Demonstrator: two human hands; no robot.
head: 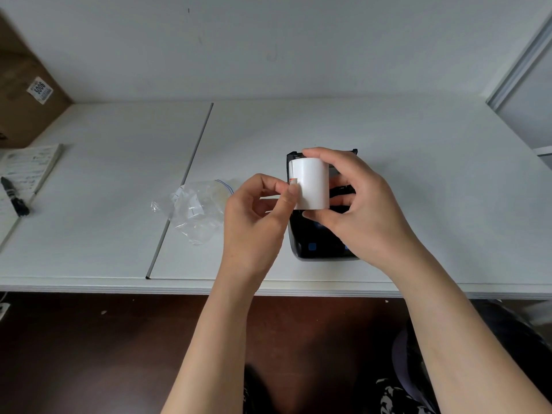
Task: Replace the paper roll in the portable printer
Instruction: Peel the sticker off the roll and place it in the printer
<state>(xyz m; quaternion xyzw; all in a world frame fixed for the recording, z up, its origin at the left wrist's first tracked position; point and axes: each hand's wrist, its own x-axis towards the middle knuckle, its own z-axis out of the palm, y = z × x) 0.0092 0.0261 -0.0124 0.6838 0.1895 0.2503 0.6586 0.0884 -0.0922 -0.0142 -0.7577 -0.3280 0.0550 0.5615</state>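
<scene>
Both hands work above the portable printer point(316, 234): right hand point(355, 201) grips the paper roll point(310, 186), left hand point(263, 210) pinches its sealing tab point(293, 181); peeling it free likely comes next.

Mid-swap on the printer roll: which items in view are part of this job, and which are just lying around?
In the job: paper roll, held in right hand, left hand picking at its edge tab; printer beneath.

Lying about: plastic bag, notepad, pen, cardboard box.

At the upper left of the frame, a white label point(39, 90) on the brown box point(21, 94) reads "5006"; its smaller print is too blurred to read.
</scene>
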